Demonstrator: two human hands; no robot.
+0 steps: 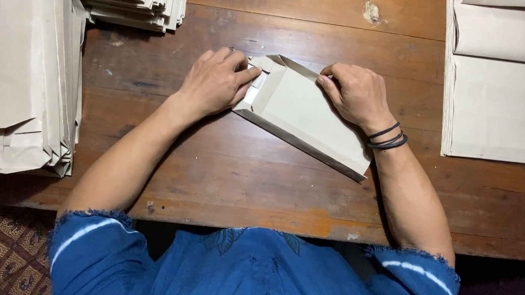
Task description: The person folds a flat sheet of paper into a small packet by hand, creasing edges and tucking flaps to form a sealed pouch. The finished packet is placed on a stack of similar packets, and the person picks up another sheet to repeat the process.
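The brown paper bag (309, 116) lay flat on the wooden tabletop (239, 178) in front of the person, between both hands. Its long axis ran diagonally, from the near right corner up to the folded end at the far left, which pointed away from the person. The left hand (214, 81) had its fingers (244, 75) closed down on the folded flaps; the right hand (356, 93) pinched the far edge. If either press slipped, the crease would likely spring open or set crooked. Farther off, finished bags (14, 77) were stacked at left and flat paper sheets (517, 85) at right.
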